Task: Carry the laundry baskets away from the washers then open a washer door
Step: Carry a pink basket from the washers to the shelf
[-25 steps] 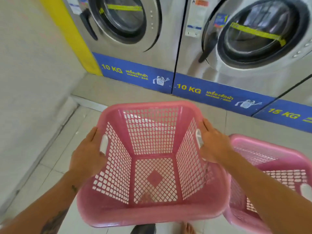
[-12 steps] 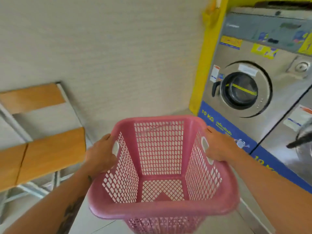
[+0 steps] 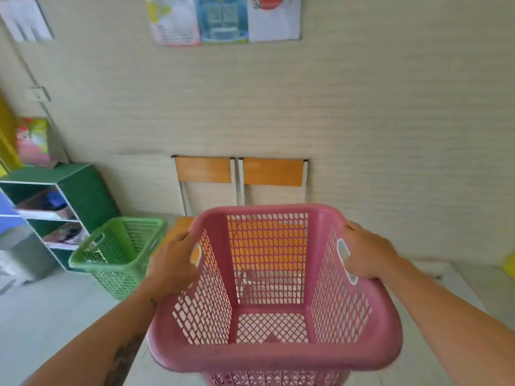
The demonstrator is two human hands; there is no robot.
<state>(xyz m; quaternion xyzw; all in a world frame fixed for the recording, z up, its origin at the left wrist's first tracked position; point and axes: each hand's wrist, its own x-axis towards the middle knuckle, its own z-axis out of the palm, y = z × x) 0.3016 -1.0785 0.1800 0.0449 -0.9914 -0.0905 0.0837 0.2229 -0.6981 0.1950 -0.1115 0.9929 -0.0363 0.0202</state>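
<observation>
Pink basket [image 3: 274,355] held off floor w/ left hand [image 3: 171,264] & right hand [image 3: 367,253] clamped on its side rims, facing chairs [image 3: 241,174]; set-down & washer door pending, no washers in view.

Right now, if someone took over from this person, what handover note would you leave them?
Left hand and right hand: each grips a side handle of the empty pink basket, held off the floor.
Ahead: two chairs against the wall; a green basket on the floor to the left.
Done: this basket is away from the washers; none in view.
Left: set it down, fetch any remaining basket, open a washer door.
</observation>
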